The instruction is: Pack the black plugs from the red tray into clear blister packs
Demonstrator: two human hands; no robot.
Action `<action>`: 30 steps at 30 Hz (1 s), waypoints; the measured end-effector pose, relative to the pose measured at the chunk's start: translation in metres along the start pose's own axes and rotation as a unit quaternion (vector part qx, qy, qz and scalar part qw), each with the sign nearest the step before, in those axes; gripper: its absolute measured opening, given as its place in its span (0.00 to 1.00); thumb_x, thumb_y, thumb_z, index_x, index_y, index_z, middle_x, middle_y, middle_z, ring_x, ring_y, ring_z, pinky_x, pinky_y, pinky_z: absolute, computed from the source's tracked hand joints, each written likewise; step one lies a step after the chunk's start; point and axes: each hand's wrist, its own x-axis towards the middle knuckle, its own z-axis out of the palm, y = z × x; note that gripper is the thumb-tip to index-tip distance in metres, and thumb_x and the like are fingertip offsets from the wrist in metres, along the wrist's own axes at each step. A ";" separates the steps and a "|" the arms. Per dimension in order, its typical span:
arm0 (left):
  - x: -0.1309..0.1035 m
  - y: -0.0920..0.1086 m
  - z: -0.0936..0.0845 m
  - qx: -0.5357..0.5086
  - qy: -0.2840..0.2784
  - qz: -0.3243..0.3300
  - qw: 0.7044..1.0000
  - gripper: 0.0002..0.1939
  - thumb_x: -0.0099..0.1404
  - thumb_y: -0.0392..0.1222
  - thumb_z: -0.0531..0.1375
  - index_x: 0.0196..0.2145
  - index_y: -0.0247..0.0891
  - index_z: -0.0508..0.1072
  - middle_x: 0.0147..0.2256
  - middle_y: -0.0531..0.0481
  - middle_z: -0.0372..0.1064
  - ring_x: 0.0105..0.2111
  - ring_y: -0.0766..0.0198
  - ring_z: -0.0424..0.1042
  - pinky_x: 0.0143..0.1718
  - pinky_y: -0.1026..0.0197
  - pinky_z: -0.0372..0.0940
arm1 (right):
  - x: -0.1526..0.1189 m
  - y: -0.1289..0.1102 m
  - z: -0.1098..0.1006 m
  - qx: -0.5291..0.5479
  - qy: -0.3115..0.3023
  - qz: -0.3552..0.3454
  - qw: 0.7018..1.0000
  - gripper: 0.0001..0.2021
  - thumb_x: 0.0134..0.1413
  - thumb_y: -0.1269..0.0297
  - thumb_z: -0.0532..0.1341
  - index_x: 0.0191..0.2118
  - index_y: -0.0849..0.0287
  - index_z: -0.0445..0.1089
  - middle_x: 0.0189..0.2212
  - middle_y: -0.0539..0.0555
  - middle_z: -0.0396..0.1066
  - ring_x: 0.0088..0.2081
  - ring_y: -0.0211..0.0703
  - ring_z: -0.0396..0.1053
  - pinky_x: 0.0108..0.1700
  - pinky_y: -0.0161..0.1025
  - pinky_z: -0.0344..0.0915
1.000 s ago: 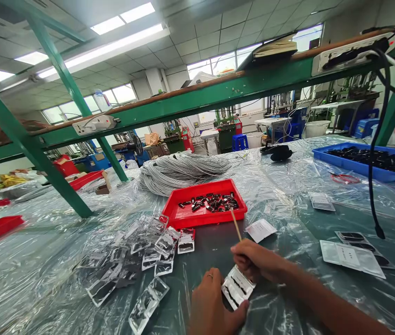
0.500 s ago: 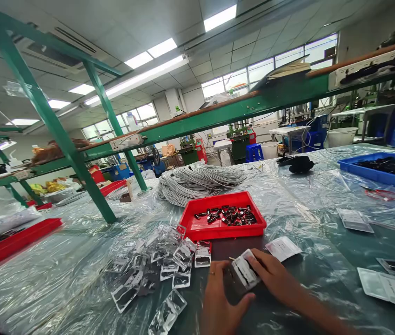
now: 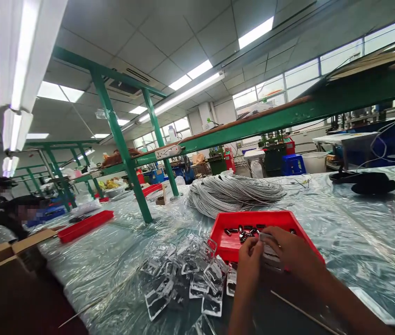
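Observation:
Both hands are together over the near edge of a red tray [image 3: 223, 237] that holds small black shiny parts [image 3: 244, 235]. My left hand [image 3: 250, 263] has its fingers closed at the left edge of a pale, clear-fronted packet [image 3: 271, 253]. From the right, my right hand [image 3: 286, 246] grips the top of the same packet, its fingers bent over it and hiding part of it. Left of the hands, a heap of clear plastic packets [image 3: 186, 270] with white edges lies on the table.
Behind the tray lies a large coil of grey cable [image 3: 232, 193]. A green post [image 3: 125, 153] and shelf beam [image 3: 246, 128] cross ahead. An open cardboard box [image 3: 2, 256] stands at left, near two people. A thin stick [image 3: 302, 309] lies at front.
The view has swung left, bringing the box and people into sight. Both hands have lifted the packet from the dark surface to the tray, and my left hand's spread fingers have closed on it.

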 end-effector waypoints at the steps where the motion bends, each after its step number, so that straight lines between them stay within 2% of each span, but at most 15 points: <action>1: 0.001 -0.005 -0.002 -0.011 0.024 -0.003 1.000 0.18 0.62 0.53 0.58 0.40 0.35 0.71 0.38 0.46 0.71 0.39 0.59 0.69 0.41 0.60 0.62 | 0.003 0.002 0.008 -0.027 0.007 -0.032 0.999 0.17 0.64 0.60 0.47 0.44 0.56 0.72 0.43 0.59 0.75 0.40 0.51 0.74 0.38 0.42 0.70; 4: -0.001 -0.016 -0.006 -0.037 0.085 -0.024 0.995 0.21 0.60 0.56 0.61 0.40 0.34 0.71 0.36 0.47 0.71 0.37 0.59 0.68 0.39 0.61 0.62 | 0.003 0.011 0.031 -0.100 0.052 -0.123 0.986 0.18 0.62 0.68 0.46 0.45 0.56 0.73 0.45 0.60 0.73 0.42 0.51 0.74 0.36 0.41 0.71; 9: -0.004 -0.030 -0.007 -0.041 0.144 -0.024 0.988 0.27 0.58 0.64 0.61 0.33 0.33 0.71 0.31 0.47 0.70 0.35 0.60 0.67 0.38 0.61 0.61 | -0.010 0.019 0.062 -0.137 0.148 -0.207 0.957 0.20 0.53 0.75 0.51 0.49 0.59 0.72 0.47 0.62 0.72 0.48 0.59 0.69 0.51 0.56 0.65; 13: -0.005 -0.039 -0.009 -0.070 0.184 -0.027 0.980 0.32 0.54 0.71 0.60 0.32 0.33 0.72 0.30 0.47 0.69 0.34 0.59 0.68 0.38 0.60 0.62 | -0.018 0.014 0.084 -0.107 0.151 -0.226 0.956 0.18 0.52 0.72 0.53 0.46 0.59 0.74 0.46 0.62 0.74 0.47 0.59 0.71 0.50 0.56 0.66; 15: -0.007 -0.038 -0.011 -0.082 0.186 -0.013 0.979 0.32 0.54 0.70 0.61 0.33 0.34 0.72 0.31 0.46 0.70 0.34 0.59 0.69 0.39 0.60 0.63 | -0.019 0.012 0.091 -0.060 0.137 -0.193 0.970 0.17 0.55 0.68 0.52 0.46 0.58 0.75 0.46 0.61 0.75 0.47 0.58 0.72 0.49 0.54 0.68; 18: -0.010 -0.032 -0.014 -0.082 0.174 0.009 0.981 0.28 0.56 0.65 0.62 0.34 0.33 0.73 0.33 0.46 0.71 0.36 0.58 0.69 0.41 0.60 0.63 | -0.016 0.013 0.086 0.057 0.074 -0.064 0.994 0.18 0.61 0.56 0.52 0.46 0.55 0.76 0.45 0.58 0.76 0.44 0.56 0.74 0.46 0.49 0.71; 20: -0.012 -0.025 -0.016 -0.064 0.154 0.008 0.986 0.24 0.58 0.61 0.62 0.34 0.34 0.73 0.32 0.47 0.70 0.35 0.59 0.68 0.39 0.60 0.62 | -0.011 0.017 0.073 0.134 0.008 0.025 0.991 0.18 0.58 0.48 0.56 0.42 0.52 0.77 0.41 0.55 0.78 0.41 0.54 0.75 0.43 0.45 0.72; 22: -0.015 -0.018 -0.018 -0.029 0.132 0.002 0.991 0.20 0.59 0.57 0.62 0.34 0.34 0.73 0.31 0.48 0.69 0.35 0.59 0.67 0.39 0.60 0.62 | -0.005 0.022 0.057 0.186 -0.050 0.072 0.979 0.18 0.52 0.43 0.60 0.36 0.51 0.78 0.36 0.54 0.79 0.37 0.55 0.76 0.39 0.43 0.72; 24: -0.018 -0.012 -0.017 0.012 0.112 -0.005 0.994 0.17 0.60 0.54 0.62 0.33 0.35 0.73 0.32 0.49 0.68 0.36 0.59 0.67 0.40 0.60 0.61 | 0.000 0.026 0.042 0.212 -0.101 0.078 0.969 0.19 0.48 0.42 0.62 0.32 0.53 0.78 0.33 0.54 0.79 0.35 0.56 0.76 0.37 0.42 0.72; 26: -0.020 -0.010 -0.015 0.044 0.101 -0.015 0.994 0.16 0.60 0.53 0.61 0.34 0.35 0.73 0.34 0.48 0.68 0.37 0.58 0.67 0.40 0.60 0.61 | 0.004 0.031 0.033 0.214 -0.126 0.063 0.966 0.20 0.48 0.41 0.62 0.30 0.53 0.79 0.31 0.55 0.79 0.33 0.56 0.75 0.35 0.42 0.72; 30: -0.015 -0.019 -0.010 0.096 0.124 -0.039 0.987 0.14 0.62 0.51 0.58 0.31 0.36 0.70 0.30 0.49 0.66 0.34 0.60 0.64 0.38 0.60 0.59 | 0.006 0.040 0.029 0.184 -0.105 0.028 0.977 0.16 0.46 0.45 0.63 0.31 0.51 0.80 0.31 0.55 0.79 0.31 0.56 0.75 0.33 0.45 0.72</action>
